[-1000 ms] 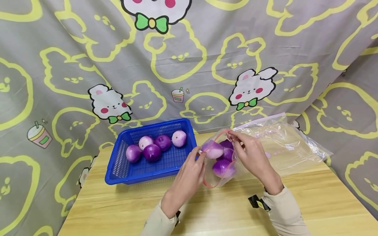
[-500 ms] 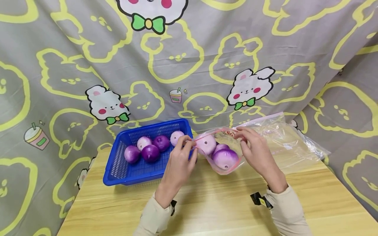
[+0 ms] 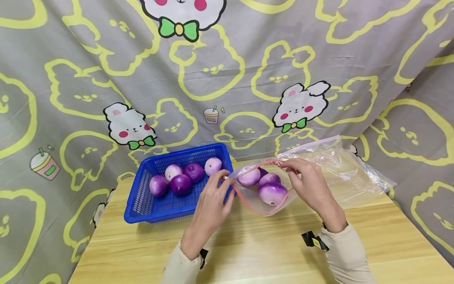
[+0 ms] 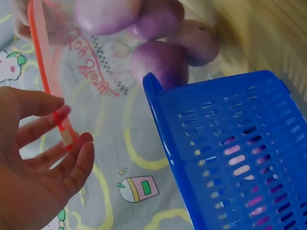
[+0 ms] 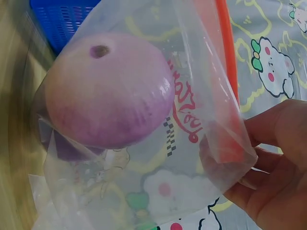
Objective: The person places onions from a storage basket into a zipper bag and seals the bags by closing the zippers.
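Table [image 3: 266, 252] fills the near side. Basket [image 3: 156, 216] at left; bag [image 3: 251, 196] just right of it, opening toward near and up, mouth's long axis running left–right. I see left hand [image 3: 210, 203], angled in from near left, pinching the mouth's left end; right hand [image 3: 313, 183], from near right, pinching its right end; fingers almost together on both. I count four onions [image 3: 272, 193] inside.
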A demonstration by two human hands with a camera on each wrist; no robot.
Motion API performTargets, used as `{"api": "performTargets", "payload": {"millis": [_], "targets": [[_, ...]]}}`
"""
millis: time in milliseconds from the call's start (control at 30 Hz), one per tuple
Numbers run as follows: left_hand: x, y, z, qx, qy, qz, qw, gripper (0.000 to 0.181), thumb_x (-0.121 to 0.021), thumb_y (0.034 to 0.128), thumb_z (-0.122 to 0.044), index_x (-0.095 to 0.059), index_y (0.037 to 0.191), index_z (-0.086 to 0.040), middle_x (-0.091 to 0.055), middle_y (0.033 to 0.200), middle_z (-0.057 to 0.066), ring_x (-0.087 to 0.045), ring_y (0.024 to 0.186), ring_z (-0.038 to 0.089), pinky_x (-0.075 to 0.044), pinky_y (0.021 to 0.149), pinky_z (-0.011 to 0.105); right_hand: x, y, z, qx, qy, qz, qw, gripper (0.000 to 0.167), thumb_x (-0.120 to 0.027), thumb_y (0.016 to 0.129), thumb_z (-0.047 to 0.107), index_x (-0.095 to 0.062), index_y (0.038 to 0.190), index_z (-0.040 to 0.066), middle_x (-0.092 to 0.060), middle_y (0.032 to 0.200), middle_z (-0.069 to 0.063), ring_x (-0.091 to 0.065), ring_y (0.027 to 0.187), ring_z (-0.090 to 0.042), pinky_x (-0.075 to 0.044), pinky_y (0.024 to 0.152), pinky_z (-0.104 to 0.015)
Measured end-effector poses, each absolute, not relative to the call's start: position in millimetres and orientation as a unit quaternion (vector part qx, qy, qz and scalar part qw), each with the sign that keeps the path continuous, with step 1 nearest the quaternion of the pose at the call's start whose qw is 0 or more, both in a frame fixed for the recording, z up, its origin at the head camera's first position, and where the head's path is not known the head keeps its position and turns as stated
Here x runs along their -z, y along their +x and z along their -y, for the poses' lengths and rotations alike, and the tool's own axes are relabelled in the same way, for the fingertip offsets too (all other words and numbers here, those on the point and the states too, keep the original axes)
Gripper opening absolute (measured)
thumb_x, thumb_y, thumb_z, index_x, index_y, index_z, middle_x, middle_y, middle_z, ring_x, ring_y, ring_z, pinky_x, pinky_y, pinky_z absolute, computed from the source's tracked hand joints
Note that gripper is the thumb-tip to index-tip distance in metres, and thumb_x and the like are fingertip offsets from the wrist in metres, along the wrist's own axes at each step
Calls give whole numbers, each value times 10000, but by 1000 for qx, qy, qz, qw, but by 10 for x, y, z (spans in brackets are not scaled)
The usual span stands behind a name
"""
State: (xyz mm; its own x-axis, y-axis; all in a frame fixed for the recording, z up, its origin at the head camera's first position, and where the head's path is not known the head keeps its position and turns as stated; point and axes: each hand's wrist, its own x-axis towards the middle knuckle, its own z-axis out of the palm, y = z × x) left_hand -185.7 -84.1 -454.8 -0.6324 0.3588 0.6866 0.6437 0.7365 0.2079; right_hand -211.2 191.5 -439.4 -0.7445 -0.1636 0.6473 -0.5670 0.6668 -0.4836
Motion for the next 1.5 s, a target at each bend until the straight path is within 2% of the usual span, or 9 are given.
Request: {"api": "performTargets", "payload": {"millis": [300, 600, 833, 967, 1133, 1267, 1500], "targets": [[4645, -1825, 957, 232, -324, 861, 314, 285, -617, 905, -22, -677, 1172, -104, -568, 1287, 121, -567, 1063, 236, -531, 823, 347, 4407, -2104, -1905, -343, 216, 866, 292, 361, -543, 837, -154, -747, 1081, 18, -731, 955, -95, -647, 763, -174, -551, 666, -397], [4740, -1850, 1147, 250, -284, 865, 329, 359, -645, 894, -28, -596, 1247, -65, -566, 1309, 122, -559, 1197, 258, -476, 997, 422, 4401, -2107, -1888, -344, 229, 862, 293, 293, -580, 858, -127, -746, 1070, -9, -736, 1022, -134, -670, 788, -188, -569, 680, -394], [4836, -1906, 1248, 235, -263, 879, 321, 473, -670, 877, -38, -550, 1333, -52, -573, 1304, 133, -558, 1173, 278, -462, 999, 428, 4410, -2101, -1869, -336, 237, 864, 290, 280, -597, 872, -108, -744, 1087, -6, -733, 1058, -134, -622, 762, -164, -510, 594, -329], [4867, -1965, 1353, 227, -236, 889, 321, 471, -662, 878, -57, -546, 1335, -50, -579, 1278, 129, -557, 1155, 285, -447, 1004, 428, 4410, -2102, -1861, -333, 236, 863, 297, 309, -587, 870, -109, -741, 1111, 7, -732, 1057, -123, -629, 769, -157, -505, 597, -325], [4873, -2043, 1522, 209, -207, 904, 310, 421, -661, 884, -80, -566, 1294, -55, -579, 1252, 131, -563, 1130, 309, -457, 977, 462, 4415, -2110, -1857, -331, 239, 861, 304, 302, -589, 870, -109, -743, 1102, 6, -732, 1071, -127, -624, 775, -155, -501, 608, -321], [4886, -2087, 1650, 197, -191, 912, 305, 424, -710, 846, -41, -587, 1252, -43, -584, 1222, 152, -574, 1099, 341, -470, 938, 506, 4419, -2112, -1856, -332, 237, 862, 301, 273, -602, 877, -100, -746, 1085, 4, -731, 1077, -130, -632, 798, -165, -510, 634, -342], [4954, -2143, 1821, 152, -180, 923, 304, 422, -729, 822, -34, -595, 1223, -41, -588, 1206, 176, -559, 1089, 380, -481, 817, 533, 4425, -2113, -1849, -329, 232, 866, 296, 253, -609, 879, -87, -749, 1068, 7, -732, 1061, -133, -659, 813, -183, -548, 692, -393]]}}
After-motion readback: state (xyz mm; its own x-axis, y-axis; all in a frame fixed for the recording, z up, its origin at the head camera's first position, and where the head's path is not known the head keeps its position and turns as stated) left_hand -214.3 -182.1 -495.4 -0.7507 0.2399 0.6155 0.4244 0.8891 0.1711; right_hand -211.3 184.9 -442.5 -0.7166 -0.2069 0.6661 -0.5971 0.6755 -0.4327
